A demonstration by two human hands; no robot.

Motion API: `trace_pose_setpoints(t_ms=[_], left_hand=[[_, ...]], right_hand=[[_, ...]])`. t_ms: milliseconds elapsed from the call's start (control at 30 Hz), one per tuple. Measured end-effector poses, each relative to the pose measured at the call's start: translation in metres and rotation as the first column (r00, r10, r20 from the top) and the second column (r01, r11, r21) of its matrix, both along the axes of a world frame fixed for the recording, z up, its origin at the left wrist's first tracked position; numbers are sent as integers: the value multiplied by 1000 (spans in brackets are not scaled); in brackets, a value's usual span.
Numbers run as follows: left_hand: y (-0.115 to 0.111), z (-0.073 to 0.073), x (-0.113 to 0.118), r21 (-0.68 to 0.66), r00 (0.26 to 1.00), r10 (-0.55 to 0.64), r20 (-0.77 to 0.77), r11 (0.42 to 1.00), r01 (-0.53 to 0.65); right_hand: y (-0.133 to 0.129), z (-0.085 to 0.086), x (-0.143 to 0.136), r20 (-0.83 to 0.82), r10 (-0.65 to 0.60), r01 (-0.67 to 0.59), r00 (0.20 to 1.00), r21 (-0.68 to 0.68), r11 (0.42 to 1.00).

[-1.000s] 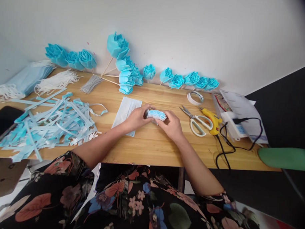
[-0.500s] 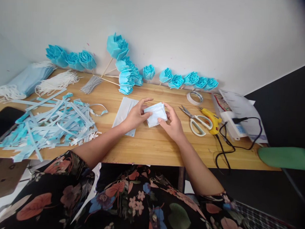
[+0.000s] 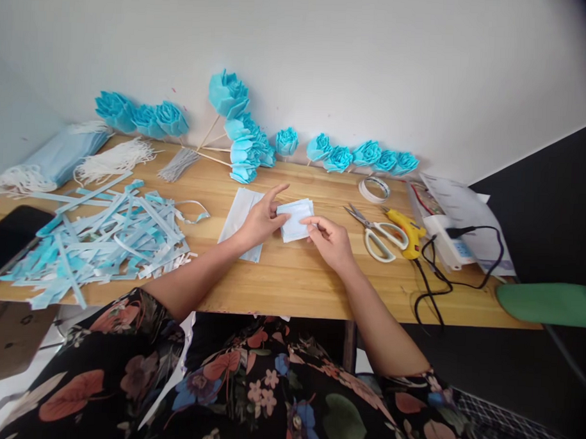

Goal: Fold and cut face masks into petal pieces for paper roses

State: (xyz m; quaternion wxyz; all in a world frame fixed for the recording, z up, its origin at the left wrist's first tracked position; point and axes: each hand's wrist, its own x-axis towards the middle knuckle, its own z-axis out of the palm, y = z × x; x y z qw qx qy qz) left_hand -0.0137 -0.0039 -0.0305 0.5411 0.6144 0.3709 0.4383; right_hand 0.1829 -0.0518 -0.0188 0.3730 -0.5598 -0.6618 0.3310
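A small folded light-blue cloth [image 3: 295,221] is between my two hands, above the wooden table [image 3: 281,289]. My left hand [image 3: 264,220] grips its left edge between thumb and fingers, with the index finger stretched out. At its right edge, my right hand [image 3: 329,240] pinches the cloth between thumb and index finger. A flat light-blue sheet [image 3: 238,211] lies on the table, partly under my left hand and forearm.
Blue cut strips [image 3: 114,239] are heaped at left, near a phone [image 3: 13,238]. Scissors [image 3: 381,238], a yellow glue gun [image 3: 405,230] with cables and a tape roll [image 3: 373,189] lie at right. Blue flowers [image 3: 245,147] line the wall.
My right hand has moved its fingers from the cloth's top and lower right to a pinch at its right edge. The cloth has turned slightly and sits straighter.
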Motion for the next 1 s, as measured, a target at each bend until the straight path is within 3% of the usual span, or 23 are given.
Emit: trace_pose_setpoints(t_ms=[100,233,433,533,600,700,833,900,1000], left_hand=[[2,0,-2,56,998,63,-9,996,-62],[0,7,-5,294,968,169,-185,950,-110],[-12,5,3,515,877,7,-481,811,276],[-13,2,5,525,844,-19,-536,775,351],[-11,2,4,516,874,-18,-485,802,302],[-7,4,0,457,939,43,-341,881,126],[-2,5,-3,312,945,173,-276,947,-83],[-1,5,-4,278,937,195,-291,954,-112],[-1,4,-3,331,920,199,-337,940,-82]], right_hand=[[3,-2,0,34,-60,62,998,-57,996],[7,-6,1,126,-108,117,986,-64,991],[6,-2,4,136,-78,85,988,-48,995],[9,1,11,123,-208,207,970,15,978],[12,0,17,60,-285,284,957,24,958],[17,-6,24,-44,-306,305,951,-23,952],[20,-12,26,1,-293,292,956,70,954],[20,-12,26,57,-286,277,956,132,952],[21,-10,24,112,-274,253,955,176,951]])
